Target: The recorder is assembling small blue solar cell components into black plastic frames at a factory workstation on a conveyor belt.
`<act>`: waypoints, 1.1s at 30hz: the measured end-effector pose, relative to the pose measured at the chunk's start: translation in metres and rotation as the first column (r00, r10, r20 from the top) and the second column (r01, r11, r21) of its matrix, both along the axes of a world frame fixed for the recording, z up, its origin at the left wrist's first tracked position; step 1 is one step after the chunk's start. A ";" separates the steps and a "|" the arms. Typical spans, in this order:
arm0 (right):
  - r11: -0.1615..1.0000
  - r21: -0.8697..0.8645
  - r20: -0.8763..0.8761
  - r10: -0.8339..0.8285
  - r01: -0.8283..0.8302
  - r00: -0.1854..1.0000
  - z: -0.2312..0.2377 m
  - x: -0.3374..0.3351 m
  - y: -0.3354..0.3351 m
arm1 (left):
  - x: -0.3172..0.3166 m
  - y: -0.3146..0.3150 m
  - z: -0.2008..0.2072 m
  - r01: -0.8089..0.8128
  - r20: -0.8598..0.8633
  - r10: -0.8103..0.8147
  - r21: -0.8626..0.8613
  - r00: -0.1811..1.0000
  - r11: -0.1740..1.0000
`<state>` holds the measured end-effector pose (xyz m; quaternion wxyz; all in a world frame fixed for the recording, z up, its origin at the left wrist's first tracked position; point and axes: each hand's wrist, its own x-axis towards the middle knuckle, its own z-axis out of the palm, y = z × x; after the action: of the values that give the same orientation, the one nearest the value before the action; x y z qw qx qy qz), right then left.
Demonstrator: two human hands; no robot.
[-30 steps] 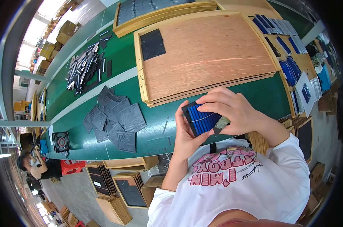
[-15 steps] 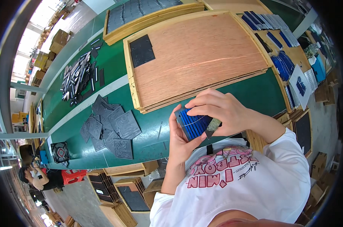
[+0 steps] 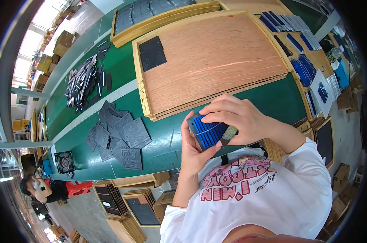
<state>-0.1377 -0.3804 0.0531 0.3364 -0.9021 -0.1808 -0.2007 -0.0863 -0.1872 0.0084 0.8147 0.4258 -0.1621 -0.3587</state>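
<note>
Between my hands, in front of the wooden tray, is a small dark square panel [image 3: 208,130] with shiny blue stripes, like a small solar panel. My left hand [image 3: 192,150] grips its left and lower edges, with the thumb along the bottom. My right hand [image 3: 242,120] bends over the panel's right side, its fingertips at the upper edge. A rough grey-green piece [image 3: 230,133], perhaps a sponge or cloth, shows under the right palm. The right fingers hide part of the panel. To the left lies a loose pile of dark square plates [image 3: 120,131] with a line pattern.
A shallow wooden tray [image 3: 216,52] holds one dark plate [image 3: 152,53] at its left. Black strips [image 3: 83,83] are heaped on the green table [image 3: 163,137]. Blue strips [image 3: 303,69] lie at the right. A small fan [image 3: 65,163] stands far left; another person [image 3: 39,188] sits beyond.
Both hands stay in nearly the same place around the panel. The right fingers have shifted very slightly, and a little more of the blue stripes shows.
</note>
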 end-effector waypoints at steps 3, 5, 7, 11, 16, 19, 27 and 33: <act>1.000 0.003 -0.012 0.007 -0.007 1.000 0.001 0.000 0.000 | 0.000 0.000 0.000 0.004 -0.008 -0.004 -0.005 1.000 1.000; 1.000 0.011 -0.001 0.011 -0.011 1.000 0.000 0.001 0.000 | 0.000 -0.001 0.000 0.006 -0.010 -0.006 -0.006 1.000 1.000; 1.000 0.013 -0.004 0.011 -0.011 1.000 -0.001 0.001 0.000 | 0.000 -0.001 -0.001 0.007 -0.012 -0.007 -0.018 1.000 1.000; 1.000 0.016 -0.011 0.009 -0.008 1.000 -0.001 0.001 -0.001 | 0.001 -0.002 0.000 0.011 -0.013 -0.011 -0.016 1.000 1.000; 1.000 0.008 -0.012 0.005 -0.005 1.000 -0.001 0.000 -0.001 | 0.000 -0.001 0.000 -0.005 0.001 0.005 0.008 1.000 1.000; 1.000 -0.014 -0.023 0.000 -0.001 1.000 0.000 -0.001 -0.002 | 0.002 0.005 -0.003 0.054 -0.034 -0.056 -0.071 0.998 0.996; 0.999 -0.049 -0.037 -0.021 0.019 0.999 0.006 -0.002 -0.003 | -0.002 0.003 0.010 0.003 -0.248 -0.023 -0.082 0.968 0.997; 0.999 -0.034 -0.063 -0.018 0.016 0.998 0.007 -0.002 -0.006 | -0.003 0.001 0.014 -0.002 -0.280 -0.019 -0.077 0.960 0.997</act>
<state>-0.1396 -0.3869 0.0602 0.3253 -0.9150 -0.1658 -0.1719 -0.0898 -0.1862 0.0226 0.8435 0.3386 -0.0603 -0.4125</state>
